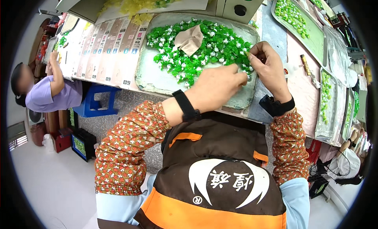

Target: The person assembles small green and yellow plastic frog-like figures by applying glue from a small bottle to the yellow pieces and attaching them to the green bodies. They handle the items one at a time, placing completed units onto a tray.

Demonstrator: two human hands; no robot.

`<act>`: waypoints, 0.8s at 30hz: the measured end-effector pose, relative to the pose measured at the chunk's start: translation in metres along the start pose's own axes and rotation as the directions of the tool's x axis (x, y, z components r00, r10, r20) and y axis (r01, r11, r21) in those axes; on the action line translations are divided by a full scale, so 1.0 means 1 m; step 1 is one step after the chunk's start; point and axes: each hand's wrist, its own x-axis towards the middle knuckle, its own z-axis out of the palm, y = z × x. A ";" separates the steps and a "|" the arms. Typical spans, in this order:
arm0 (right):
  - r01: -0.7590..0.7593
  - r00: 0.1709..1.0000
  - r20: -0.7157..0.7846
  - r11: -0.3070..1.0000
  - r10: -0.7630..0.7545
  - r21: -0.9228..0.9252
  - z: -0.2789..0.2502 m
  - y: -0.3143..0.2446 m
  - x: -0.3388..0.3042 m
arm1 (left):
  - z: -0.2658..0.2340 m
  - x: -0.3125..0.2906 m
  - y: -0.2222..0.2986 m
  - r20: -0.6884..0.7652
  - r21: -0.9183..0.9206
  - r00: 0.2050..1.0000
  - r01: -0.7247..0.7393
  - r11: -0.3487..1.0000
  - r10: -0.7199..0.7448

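Note:
A pale, worn tray (147,73) holds a heap of small glossy green plastic pieces (220,44) with white, dark-dotted balls like eyes. On the heap lies a crumpled beige scrap (189,39), paper or cloth. My left hand (218,86) is over the tray's right front part, its fingers curled together; what they hold, if anything, is hidden. Beside it, at the tray's right edge, my right hand (268,66) pinches thumb against forefinger. A tiny yellow-green bit shows at those fingertips, too small to name for certain. Both wrists wear black bands.
A grey machine housing (236,8) with a green light stands behind the tray, yellow pieces (130,2) beneath it. To the right are more trays (327,99) of green pieces and a yellow tube (304,64). A person in purple (57,89) sits left, near a blue stool (98,102).

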 end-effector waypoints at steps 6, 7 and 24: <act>0.045 0.999 0.002 0.991 -0.046 0.125 -0.003 0.002 -0.015 | 0.030 -0.006 0.000 -0.163 0.127 0.966 -0.180 0.975 0.200; 0.034 0.999 0.002 0.983 -0.035 0.180 -0.003 0.002 -0.016 | 0.031 -0.007 0.000 -0.243 0.093 0.944 -0.207 0.974 0.224; 0.182 0.955 0.240 0.983 -0.175 -0.006 0.061 -0.073 0.034 | 0.047 -0.045 -0.009 -0.339 0.269 0.860 -0.301 0.915 0.382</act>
